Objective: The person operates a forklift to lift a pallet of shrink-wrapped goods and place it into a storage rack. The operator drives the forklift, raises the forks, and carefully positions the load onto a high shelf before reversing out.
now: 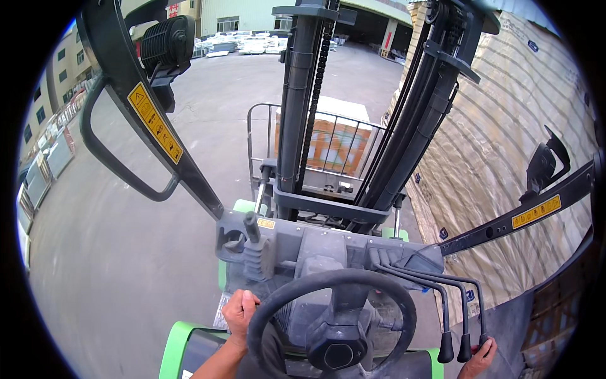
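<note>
I sit at the controls of a forklift. My left hand [241, 314] is closed at the left side of the black steering wheel [341, 279], and the exact grip is partly hidden. At the lower right, my right hand [478, 360] has its fingers closed around the knob of the outermost control lever [481, 312]. Two more black-knobbed levers [445, 316] stand just left of it. A gaitered lever [254, 243] rises from the dashboard [322, 243], left of the wheel. Beyond the mast [300, 101] sits an orange-and-white boxed load [328, 139], seen through the load backrest [250, 136].
A tall stack under a beige tarp [499, 145] stands close along the right side. Grey paved ground [132, 252] stretches left and ahead. Pale stacked slabs [243, 44] lie before a building with a dark opening [363, 35]. More panels [60, 155] line the far left.
</note>
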Available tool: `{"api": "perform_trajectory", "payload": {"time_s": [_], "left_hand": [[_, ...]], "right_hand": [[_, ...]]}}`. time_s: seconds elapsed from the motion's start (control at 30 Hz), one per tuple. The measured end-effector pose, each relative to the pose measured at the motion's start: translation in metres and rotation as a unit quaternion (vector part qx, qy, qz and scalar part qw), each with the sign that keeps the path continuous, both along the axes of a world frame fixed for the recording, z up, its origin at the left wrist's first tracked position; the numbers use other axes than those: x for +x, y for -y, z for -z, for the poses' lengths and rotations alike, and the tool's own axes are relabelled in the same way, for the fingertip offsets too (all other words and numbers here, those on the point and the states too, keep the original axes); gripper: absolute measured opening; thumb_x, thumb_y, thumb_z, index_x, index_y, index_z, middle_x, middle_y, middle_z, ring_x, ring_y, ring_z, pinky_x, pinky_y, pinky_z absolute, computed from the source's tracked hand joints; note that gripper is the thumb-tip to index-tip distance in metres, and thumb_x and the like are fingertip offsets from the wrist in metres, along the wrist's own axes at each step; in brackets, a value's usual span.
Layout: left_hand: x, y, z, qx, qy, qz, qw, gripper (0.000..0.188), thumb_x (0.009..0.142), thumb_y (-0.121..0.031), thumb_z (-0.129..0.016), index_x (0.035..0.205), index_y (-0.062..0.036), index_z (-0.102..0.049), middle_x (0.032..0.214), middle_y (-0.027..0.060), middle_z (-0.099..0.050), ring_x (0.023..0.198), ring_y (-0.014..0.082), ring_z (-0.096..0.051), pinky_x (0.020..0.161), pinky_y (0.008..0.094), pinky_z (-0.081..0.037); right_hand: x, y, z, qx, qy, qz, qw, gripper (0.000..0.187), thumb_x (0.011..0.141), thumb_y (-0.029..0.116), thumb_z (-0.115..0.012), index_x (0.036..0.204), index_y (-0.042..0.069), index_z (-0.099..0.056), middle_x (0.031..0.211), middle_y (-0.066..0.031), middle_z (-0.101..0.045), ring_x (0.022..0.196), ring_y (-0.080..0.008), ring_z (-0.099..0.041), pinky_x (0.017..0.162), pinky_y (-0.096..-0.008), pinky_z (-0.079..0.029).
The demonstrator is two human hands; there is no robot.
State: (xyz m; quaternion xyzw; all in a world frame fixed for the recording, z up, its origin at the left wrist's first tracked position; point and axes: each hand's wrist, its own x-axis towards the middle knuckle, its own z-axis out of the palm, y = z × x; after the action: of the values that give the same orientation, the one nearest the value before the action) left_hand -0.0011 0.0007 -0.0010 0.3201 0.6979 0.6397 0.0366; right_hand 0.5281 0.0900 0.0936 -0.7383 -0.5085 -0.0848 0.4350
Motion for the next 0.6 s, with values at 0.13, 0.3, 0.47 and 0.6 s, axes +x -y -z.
{"api": "perform_trajectory", "payload": {"time_s": [0.13,0.3,0.47,0.6], "left_hand": [[-0.027,-0.004,-0.001,0.012,-0.030,0.013,0.999,0.036,0.099,-0.014,-0.051,0.067,0.0008,-0.056,0.059,0.0094,-0.056,0.048,0.0181,-0.050,0.048,0.0341,-0.040],[-0.030,-0.009,-0.001,0.019,-0.017,0.008,1.000,0.041,0.104,-0.021,-0.049,0.067,-0.0036,-0.044,0.059,-0.0027,-0.041,0.058,0.0060,-0.035,0.048,0.0284,-0.030],[-0.030,-0.007,0.008,0.075,-0.014,0.032,0.997,0.040,0.104,-0.023,-0.048,0.070,-0.0043,-0.048,0.062,-0.0034,-0.040,0.061,0.0053,-0.035,0.051,0.0272,-0.029],[-0.033,-0.005,0.015,0.055,-0.101,0.002,0.993,0.039,0.104,-0.023,-0.050,0.071,-0.0028,-0.048,0.063,-0.0035,-0.040,0.062,0.0054,-0.035,0.052,0.0275,-0.030]], "right_hand": [[-0.006,-0.008,0.024,-0.024,-0.082,-0.086,0.993,0.031,0.104,0.024,-0.045,0.100,-0.002,-0.061,0.072,-0.0073,-0.060,0.052,-0.0148,-0.058,0.048,-0.0267,-0.045],[-0.005,-0.008,-0.027,-0.175,0.199,-0.118,0.957,0.020,0.094,0.015,-0.056,0.103,-0.003,-0.062,0.093,-0.0170,-0.066,0.081,-0.0347,-0.064,0.075,-0.0422,-0.050],[-0.087,-0.009,-0.055,-0.009,0.064,-0.266,0.962,0.022,0.090,0.011,-0.063,0.108,-0.002,-0.064,0.104,-0.0194,-0.066,0.096,-0.0342,-0.065,0.086,-0.0400,-0.051],[-0.111,-0.012,-0.040,-0.121,0.125,-0.252,0.952,0.040,0.091,0.026,-0.064,0.121,-0.001,-0.059,0.104,-0.0184,-0.069,0.091,-0.0323,-0.068,0.079,-0.0424,-0.053]]}}
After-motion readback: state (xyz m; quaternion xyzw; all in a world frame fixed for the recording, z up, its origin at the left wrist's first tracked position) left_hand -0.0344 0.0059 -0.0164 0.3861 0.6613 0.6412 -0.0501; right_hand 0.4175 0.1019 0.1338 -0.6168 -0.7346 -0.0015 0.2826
